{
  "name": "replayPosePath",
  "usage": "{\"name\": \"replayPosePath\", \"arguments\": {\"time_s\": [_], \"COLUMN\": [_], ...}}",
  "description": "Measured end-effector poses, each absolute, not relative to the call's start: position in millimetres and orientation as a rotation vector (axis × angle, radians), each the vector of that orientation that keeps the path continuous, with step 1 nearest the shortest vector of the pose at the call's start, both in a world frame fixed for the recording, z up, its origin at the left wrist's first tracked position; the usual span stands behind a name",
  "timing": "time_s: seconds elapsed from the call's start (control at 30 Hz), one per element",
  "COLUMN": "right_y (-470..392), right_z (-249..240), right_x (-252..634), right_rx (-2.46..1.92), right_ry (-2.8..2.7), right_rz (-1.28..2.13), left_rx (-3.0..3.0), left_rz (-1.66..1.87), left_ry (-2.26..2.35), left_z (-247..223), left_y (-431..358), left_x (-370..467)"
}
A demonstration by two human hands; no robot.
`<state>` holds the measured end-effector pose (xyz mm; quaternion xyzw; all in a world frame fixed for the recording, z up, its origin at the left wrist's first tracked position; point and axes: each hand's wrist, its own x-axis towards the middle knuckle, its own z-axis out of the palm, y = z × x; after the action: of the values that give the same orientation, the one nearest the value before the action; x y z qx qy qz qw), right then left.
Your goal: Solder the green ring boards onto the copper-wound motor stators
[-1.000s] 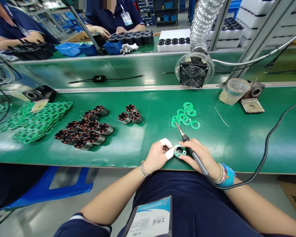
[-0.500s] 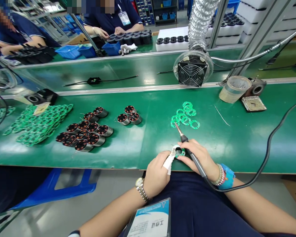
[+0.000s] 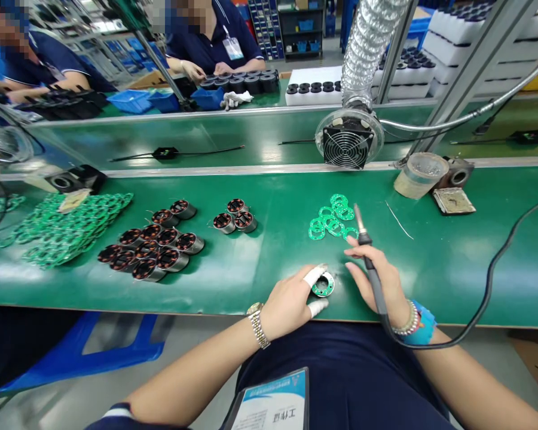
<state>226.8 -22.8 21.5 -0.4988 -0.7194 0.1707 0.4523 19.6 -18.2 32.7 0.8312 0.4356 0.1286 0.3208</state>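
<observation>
My left hand [image 3: 291, 301], white wraps on its thumb and a finger, holds a round part with a green ring board [image 3: 323, 285] on top at the bench's front. My right hand [image 3: 379, 278] has a soldering iron [image 3: 371, 263] resting in it, tip pointing up and away; its thumb and fingertips are apart from the round part. Loose green ring boards [image 3: 334, 224] lie beyond the hands, near the iron's tip. To the left stand three copper-wound motor cores [image 3: 237, 216] and a larger group of the same cores [image 3: 147, 248].
A big pile of green boards [image 3: 72, 230] lies at the left. A fan [image 3: 347, 146] hangs under a silver duct. At the right are a cup [image 3: 420, 174], a sponge tray [image 3: 454, 201] and the iron's black cable [image 3: 488, 286]. Two people sit across the bench.
My right hand has moved right, away from the round part, and the iron's tip has swung up and right. My left fingers have shifted around the part, whose green board now faces up.
</observation>
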Motion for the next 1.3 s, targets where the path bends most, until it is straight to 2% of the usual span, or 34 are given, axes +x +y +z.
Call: {"name": "replayPosePath", "arguments": {"time_s": [0.1, 0.2, 0.33, 0.47, 0.63, 0.8, 0.9, 1.0, 1.13, 1.3], "right_y": [-2.0, 19.2, 33.2, 33.2, 31.9, 31.7, 32.5, 33.3, 29.2, 3.0], "right_z": [17.6, 9.8, -2.5, -14.8, -21.3, -16.2, -12.9, -9.9, -6.1, -4.4], "right_x": [251.3, 267.1, 268.0, 267.2, 270.3, 270.1, 269.7, 268.6, 262.6, 239.6], "right_rx": [-1.306, -1.339, -1.353, -1.374, -1.400, -1.381, -1.355, -1.318, -1.241, -1.168], "right_ry": [-1.855, -2.016, -2.096, -2.106, -2.122, -2.109, -2.100, -2.113, -2.174, -2.264], "right_rz": [0.278, 0.244, 0.305, 0.373, 0.445, 0.422, 0.346, 0.280, 0.259, 0.322], "left_rx": [2.287, 2.360, 2.285, 2.206, 2.160, 2.210, 2.441, 2.555, 2.712, 2.769], "left_rz": [0.190, 0.193, 0.176, 0.185, 0.120, 0.100, 0.207, 0.106, 0.035, 0.201], "left_ry": [1.182, 1.353, 1.760, 1.924, 1.931, 1.876, 1.646, 1.384, 1.586, 1.595], "left_z": [40.2, 49.5, 61.7, 63.9, 47.7, 57.9, 80.4, 89.8, 67.2, 44.5], "left_y": [10.5, 72.4, 192.5, 300.5, 363.8, 338.5, 271.0, 185.4, 116.5, 96.3], "left_x": [23.3, 16.4, 5.1, 1.8, 8.6, -20.5, -60.6, -95.8, -112.6, -82.3]}}
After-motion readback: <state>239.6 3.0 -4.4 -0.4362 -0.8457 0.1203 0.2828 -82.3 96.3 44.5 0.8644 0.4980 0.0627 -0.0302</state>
